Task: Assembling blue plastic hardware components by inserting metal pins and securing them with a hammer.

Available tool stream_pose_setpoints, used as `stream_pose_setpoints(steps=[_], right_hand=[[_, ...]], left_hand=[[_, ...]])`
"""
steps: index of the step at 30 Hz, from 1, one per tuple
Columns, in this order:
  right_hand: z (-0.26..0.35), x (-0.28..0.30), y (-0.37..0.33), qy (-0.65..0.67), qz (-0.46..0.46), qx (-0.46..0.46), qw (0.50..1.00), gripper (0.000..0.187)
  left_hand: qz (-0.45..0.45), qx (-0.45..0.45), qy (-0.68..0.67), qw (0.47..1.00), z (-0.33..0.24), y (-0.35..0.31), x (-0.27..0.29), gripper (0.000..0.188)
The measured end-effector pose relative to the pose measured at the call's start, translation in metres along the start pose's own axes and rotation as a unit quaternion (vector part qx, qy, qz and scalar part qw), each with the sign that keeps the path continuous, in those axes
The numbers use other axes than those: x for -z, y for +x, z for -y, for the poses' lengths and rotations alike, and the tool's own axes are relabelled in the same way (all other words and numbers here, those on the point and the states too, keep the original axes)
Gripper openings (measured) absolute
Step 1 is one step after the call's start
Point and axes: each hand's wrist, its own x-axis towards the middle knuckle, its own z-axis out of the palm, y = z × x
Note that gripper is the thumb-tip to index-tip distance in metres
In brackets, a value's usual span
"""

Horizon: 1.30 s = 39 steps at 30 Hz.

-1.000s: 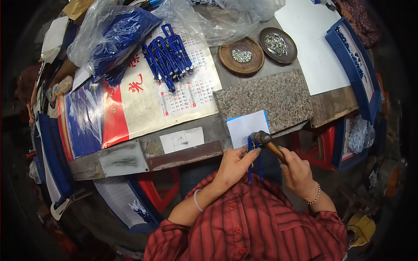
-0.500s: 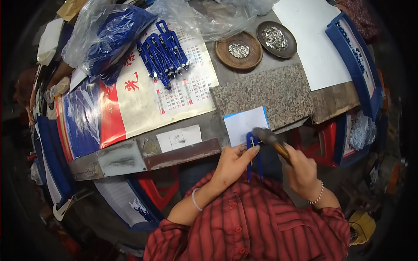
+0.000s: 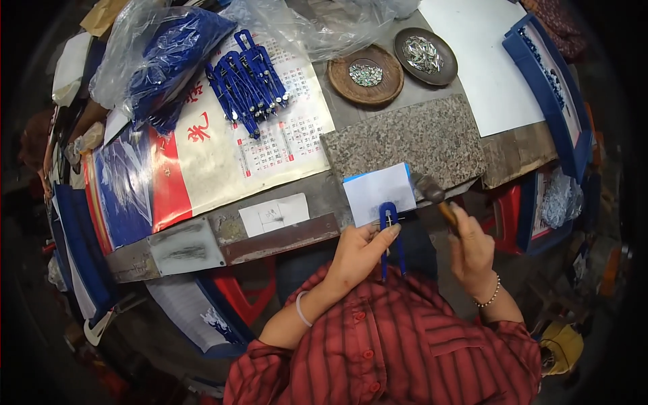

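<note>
My left hand (image 3: 358,253) pinches a blue two-legged tool (image 3: 388,210) with an arched top, its kind not clear. A thin metal pin runs crosswise through it below the arch. The arch lies against the white paper pad (image 3: 379,194) at the front edge of the granite slab (image 3: 412,138), and the two legs hang down toward my shirt. In my right hand (image 3: 470,253) is a hammer (image 3: 429,188), gripped by its wooden handle. The hammer's dark head is raised to the right of the pad, apart from the tool.
A pile of similar blue tools (image 3: 246,81) lies on the calendar sheet (image 3: 223,175). Behind the slab stand a brown dish (image 3: 337,88) of small metal bits and a darker dish (image 3: 451,71) of longer pins. A plastic bag (image 3: 172,61) holds blue pieces. Blue trays (image 3: 579,152) flank the table.
The hammer has moved right, away from the blue tool's arch, and my right hand has turned with it. My left hand still holds the tool in nearly the same spot.
</note>
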Motion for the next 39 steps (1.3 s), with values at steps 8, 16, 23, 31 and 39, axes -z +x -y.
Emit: stream_pose_setpoints(steps=[8,16,23,31,39], right_hand=[[-0.031,-0.003,0.009,-0.2,-0.019,-0.028,0.979,0.045],[0.025,-0.006,0.047,0.232,0.122,-0.127,0.957,0.031],[0.036,-0.019,0.065,0.43,0.194,-0.13,0.872,0.02],[0.094,0.055,0.063,0.415,-0.22,0.324,0.821,0.014],[0.089,0.089,0.036,0.485,-0.331,0.489,0.646,0.023]], left_hand=[[0.009,-0.014,-0.032,0.999,0.0,-0.002,-0.005,0.022],[0.1,-0.083,-0.072,0.989,-0.015,-0.02,-0.007,0.014],[0.08,-0.111,-0.032,0.99,-0.032,-0.044,0.013,0.013],[-0.056,-0.146,-0.09,0.984,-0.06,-0.062,0.055,0.013],[-0.211,-0.125,-0.06,0.968,-0.062,-0.065,0.131,0.017]])
